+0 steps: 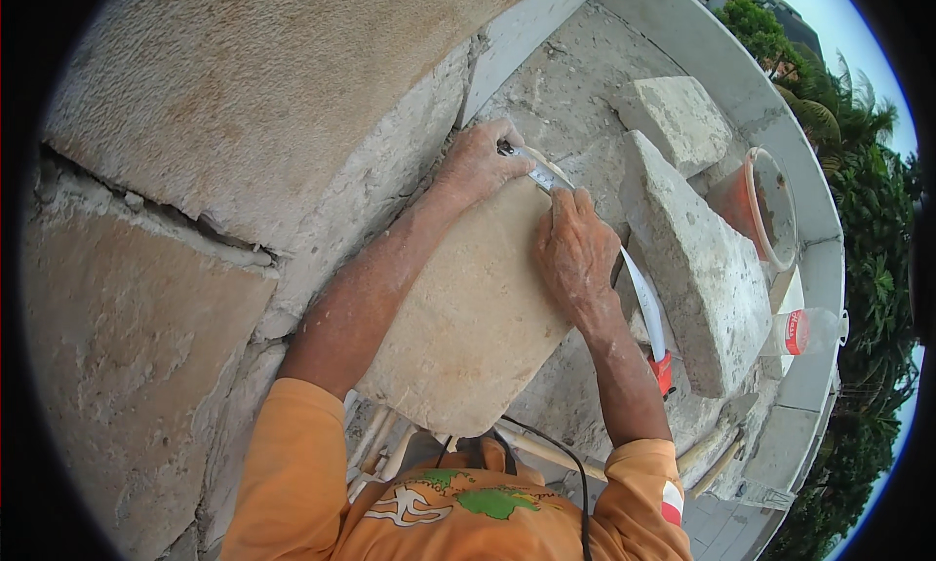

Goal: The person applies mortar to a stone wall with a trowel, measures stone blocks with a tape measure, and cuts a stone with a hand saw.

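Observation:
My left hand (485, 161) pinches the metal end of a tape measure blade (546, 174) at the top edge of a beige stone slab (439, 317). My right hand (575, 249), fingers curled, grips the blade at the slab's upper right edge, a short way from my left hand; anything else under those fingers is hidden. The blade runs down past my right hand to its red case (662, 371), which lies beside my right forearm.
A stone-clad wall (195, 103) rises on the left. Rough broken blocks (697, 269), a red bucket (741, 205), a plastic bottle (809, 332) and wooden-handled tools (712, 444) lie to the right, inside a curved low parapet (809, 171) with trees beyond.

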Motion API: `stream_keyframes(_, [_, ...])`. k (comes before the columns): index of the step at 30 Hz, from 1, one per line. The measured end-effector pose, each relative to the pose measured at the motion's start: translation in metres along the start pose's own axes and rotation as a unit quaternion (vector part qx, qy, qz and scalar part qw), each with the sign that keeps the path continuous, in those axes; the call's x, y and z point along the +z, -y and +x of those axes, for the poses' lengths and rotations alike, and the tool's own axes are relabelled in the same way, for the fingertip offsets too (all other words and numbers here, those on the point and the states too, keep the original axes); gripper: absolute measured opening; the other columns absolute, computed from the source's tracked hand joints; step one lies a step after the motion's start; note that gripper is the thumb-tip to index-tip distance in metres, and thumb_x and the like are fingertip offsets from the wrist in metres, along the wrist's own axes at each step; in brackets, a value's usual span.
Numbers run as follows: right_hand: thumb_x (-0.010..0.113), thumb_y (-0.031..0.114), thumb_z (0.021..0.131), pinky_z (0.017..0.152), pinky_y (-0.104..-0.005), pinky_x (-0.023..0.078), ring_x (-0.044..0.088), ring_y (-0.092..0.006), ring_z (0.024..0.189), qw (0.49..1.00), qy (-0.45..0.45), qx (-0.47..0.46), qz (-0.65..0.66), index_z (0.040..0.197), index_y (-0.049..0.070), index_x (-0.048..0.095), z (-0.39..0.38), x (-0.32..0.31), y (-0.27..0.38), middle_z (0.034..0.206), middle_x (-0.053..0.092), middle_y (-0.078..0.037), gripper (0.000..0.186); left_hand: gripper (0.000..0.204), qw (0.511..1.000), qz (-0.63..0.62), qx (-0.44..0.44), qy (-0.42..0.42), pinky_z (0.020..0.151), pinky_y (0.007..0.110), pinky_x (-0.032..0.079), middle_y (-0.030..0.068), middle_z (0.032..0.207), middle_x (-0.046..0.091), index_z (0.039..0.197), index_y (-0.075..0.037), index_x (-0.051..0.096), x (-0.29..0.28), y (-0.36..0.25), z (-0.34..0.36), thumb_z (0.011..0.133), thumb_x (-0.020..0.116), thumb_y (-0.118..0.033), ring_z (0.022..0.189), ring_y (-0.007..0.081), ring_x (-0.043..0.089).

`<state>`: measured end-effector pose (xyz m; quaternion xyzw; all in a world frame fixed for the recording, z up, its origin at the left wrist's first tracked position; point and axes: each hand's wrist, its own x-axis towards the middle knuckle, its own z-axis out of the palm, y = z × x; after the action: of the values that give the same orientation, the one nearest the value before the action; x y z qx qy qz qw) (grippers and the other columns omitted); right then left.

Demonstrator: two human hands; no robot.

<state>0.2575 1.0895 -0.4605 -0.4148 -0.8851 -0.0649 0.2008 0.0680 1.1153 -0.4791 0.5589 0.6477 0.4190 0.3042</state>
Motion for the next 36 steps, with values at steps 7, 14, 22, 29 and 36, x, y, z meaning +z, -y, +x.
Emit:
stream_keyframes(7, [0.068,0.013,0.079,0.050,-0.0377,0.052,0.067,-0.0260,0.067,1.000,0.009,0.001,-0.016,0.098,0.004,0.056,0.002,0.000,0.000,0.089,0.055,-0.010,0.024,0.026,1.000,-0.006,0.010,0.002,0.077,0.036,0.050,0.0105,0.088,0.068,0.097,-0.005,0.070,0.004,0.003,0.002,0.080,0.079,-0.023,0.083,0.0199,0.062])
stream_keyframes(14, [0.068,0.012,0.079,0.049,-0.0398,0.051,0.066,-0.0276,0.066,1.000,-0.006,0.004,-0.008,0.094,0.006,0.057,0.004,0.002,-0.002,0.087,0.054,-0.010,0.020,0.026,1.000,-0.005,0.024,-0.014,0.076,0.036,0.050,0.0108,0.088,0.069,0.095,-0.005,0.070,0.007,0.009,0.004,0.079,0.080,-0.023,0.081,0.0196,0.062])
stream_keyframes(22, [0.068,0.012,0.079,0.049,-0.0406,0.051,0.065,-0.0288,0.065,1.000,-0.021,0.005,-0.005,0.092,0.006,0.057,0.005,0.003,-0.001,0.087,0.054,-0.010,0.018,0.026,0.999,-0.012,0.031,-0.015,0.076,0.037,0.050,0.0115,0.088,0.069,0.094,-0.005,0.070,0.007,0.011,0.006,0.078,0.080,-0.022,0.081,0.0208,0.063])
stream_keyframes(29, [0.069,0.011,0.077,0.049,-0.0397,0.052,0.066,-0.0275,0.064,0.999,0.001,-0.005,-0.042,0.090,0.005,0.059,0.010,0.005,0.001,0.087,0.056,-0.009,0.017,0.027,1.000,-0.010,0.024,-0.013,0.077,0.037,0.050,0.0118,0.088,0.069,0.095,-0.004,0.069,0.006,0.008,0.004,0.079,0.080,-0.023,0.082,0.0206,0.063])
stream_keyframes(36, [0.068,0.010,0.076,0.050,-0.0385,0.053,0.068,-0.0267,0.064,0.998,0.043,-0.012,-0.041,0.084,0.003,0.064,0.029,-0.008,0.011,0.082,0.059,-0.011,0.011,0.030,0.999,-0.029,0.014,-0.009,0.076,0.042,0.051,0.0154,0.085,0.070,0.091,-0.005,0.066,0.005,0.010,0.004,0.076,0.081,-0.027,0.083,0.0297,0.068])
